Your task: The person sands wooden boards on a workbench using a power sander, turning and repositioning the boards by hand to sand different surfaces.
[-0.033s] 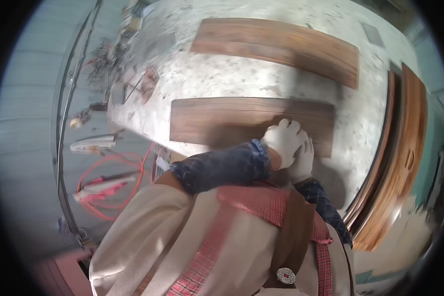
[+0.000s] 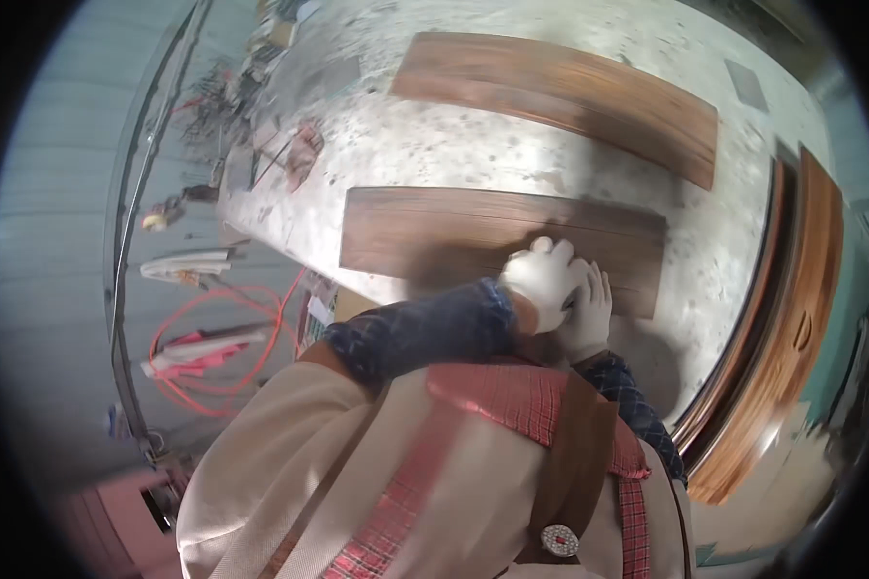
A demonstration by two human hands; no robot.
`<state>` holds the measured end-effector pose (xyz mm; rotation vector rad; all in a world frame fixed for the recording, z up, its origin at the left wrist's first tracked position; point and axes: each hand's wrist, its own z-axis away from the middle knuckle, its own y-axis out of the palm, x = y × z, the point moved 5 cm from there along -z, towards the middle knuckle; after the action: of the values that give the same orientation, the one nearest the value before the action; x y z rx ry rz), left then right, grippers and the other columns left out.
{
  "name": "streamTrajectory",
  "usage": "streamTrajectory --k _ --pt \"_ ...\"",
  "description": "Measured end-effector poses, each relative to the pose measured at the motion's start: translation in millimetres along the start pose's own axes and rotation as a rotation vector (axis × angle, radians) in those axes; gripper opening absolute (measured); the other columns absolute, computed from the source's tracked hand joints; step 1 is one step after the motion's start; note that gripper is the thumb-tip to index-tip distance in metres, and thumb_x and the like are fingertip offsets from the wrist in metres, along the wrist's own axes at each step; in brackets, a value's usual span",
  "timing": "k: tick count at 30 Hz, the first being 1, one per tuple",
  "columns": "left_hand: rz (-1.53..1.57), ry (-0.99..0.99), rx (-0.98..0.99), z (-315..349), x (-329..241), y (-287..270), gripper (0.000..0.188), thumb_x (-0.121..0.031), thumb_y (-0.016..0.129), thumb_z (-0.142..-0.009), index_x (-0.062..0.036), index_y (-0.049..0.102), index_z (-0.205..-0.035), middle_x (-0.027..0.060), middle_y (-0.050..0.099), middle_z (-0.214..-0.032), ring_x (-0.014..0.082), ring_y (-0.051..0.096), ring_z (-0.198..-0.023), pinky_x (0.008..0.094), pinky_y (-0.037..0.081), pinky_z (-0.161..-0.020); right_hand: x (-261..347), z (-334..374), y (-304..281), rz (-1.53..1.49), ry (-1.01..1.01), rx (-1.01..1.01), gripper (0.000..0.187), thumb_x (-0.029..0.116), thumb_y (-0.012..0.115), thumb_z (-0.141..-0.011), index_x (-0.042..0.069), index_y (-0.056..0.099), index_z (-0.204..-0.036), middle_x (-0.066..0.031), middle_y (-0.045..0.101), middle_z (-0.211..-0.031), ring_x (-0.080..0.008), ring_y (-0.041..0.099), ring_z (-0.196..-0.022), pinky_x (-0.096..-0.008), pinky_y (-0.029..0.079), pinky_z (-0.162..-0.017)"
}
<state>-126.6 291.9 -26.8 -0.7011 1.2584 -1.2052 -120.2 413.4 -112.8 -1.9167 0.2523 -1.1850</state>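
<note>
Both my hands wear white gloves and meet over the near edge of a dark brown wooden board (image 2: 434,227) lying on a pale, spotted table. My left hand (image 2: 541,288) has its fingers curled inward against the other hand; what they may hold is hidden. Beside it, my right hand (image 2: 589,311) points its fingers up and away, stretched out. A small dark patch shows between the two palms, too small to name. Farther back lies a second, redder wooden board (image 2: 560,92).
Long brown wooden panels (image 2: 792,338) stand along the table's right side. At the left, a orange-red hose (image 2: 179,391) loops on the grey floor near pale cloths (image 2: 188,265). Small clutter and a reddish rag (image 2: 304,154) lie on the table's left end (image 2: 261,207).
My view has shifted slightly, so the boards and panels sit a little farther right. My left hand has moved slightly left, and a dark gap shows between my hands.
</note>
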Motion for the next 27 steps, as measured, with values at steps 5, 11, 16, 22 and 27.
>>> streamTrajectory --k 5,11,16,22,27 --pt "-0.102 -0.502 -0.163 96 135 -22 0.026 -0.027 0.076 -0.079 -0.0116 0.074 -0.100 0.0157 0.067 -0.105 0.0385 0.063 -0.098 0.0516 0.055 -0.082 -2 -72 33 0.168 -0.233 0.163 0.095 0.060 0.077 -0.077 0.004 0.049 -0.148 -0.0215 0.049 -0.153 -0.0456 0.040 -0.145 -0.0627 0.026 -0.122" --pt "-0.119 -0.859 -0.463 203 295 -43 0.034 -0.029 0.082 -0.060 -0.0065 0.073 -0.084 0.0144 0.070 -0.077 0.0343 0.069 -0.076 0.0451 0.055 -0.068 5 -144 53 0.323 -0.245 0.300 0.093 0.062 0.074 -0.080 0.005 0.048 -0.149 -0.0171 0.054 -0.148 -0.0400 0.046 -0.140 -0.0561 0.028 -0.122" --pt "-0.125 -1.031 -0.417 200 350 -79 0.047 -0.035 0.082 -0.065 -0.0096 0.073 -0.104 0.0188 0.071 -0.103 0.0364 0.069 -0.095 0.0473 0.054 -0.082 24 -150 83 0.308 -0.186 0.410 0.088 0.053 0.080 -0.077 0.007 0.052 -0.146 -0.0167 0.057 -0.145 -0.0365 0.048 -0.137 -0.0527 0.032 -0.119" --pt "-0.079 -0.738 -0.467 225 294 -29 0.057 -0.027 0.080 -0.065 -0.0088 0.065 -0.117 0.0198 0.067 -0.110 0.0415 0.064 -0.106 0.0513 0.054 -0.091 52 -133 63 0.456 0.020 0.653 0.087 0.056 0.082 -0.076 0.008 0.055 -0.144 -0.0195 0.058 -0.143 -0.0403 0.050 -0.136 -0.0510 0.041 -0.113" --pt "-0.011 -0.641 -0.422 238 242 -35 0.054 -0.022 0.083 -0.063 -0.0131 0.064 -0.113 0.0156 0.063 -0.108 0.0417 0.063 -0.099 0.0490 0.055 -0.087 22 -99 79 0.097 0.137 0.853 0.068 0.061 0.069 -0.087 0.009 0.068 -0.130 -0.0222 0.065 -0.134 -0.0394 0.062 -0.121 -0.0471 0.047 -0.107"
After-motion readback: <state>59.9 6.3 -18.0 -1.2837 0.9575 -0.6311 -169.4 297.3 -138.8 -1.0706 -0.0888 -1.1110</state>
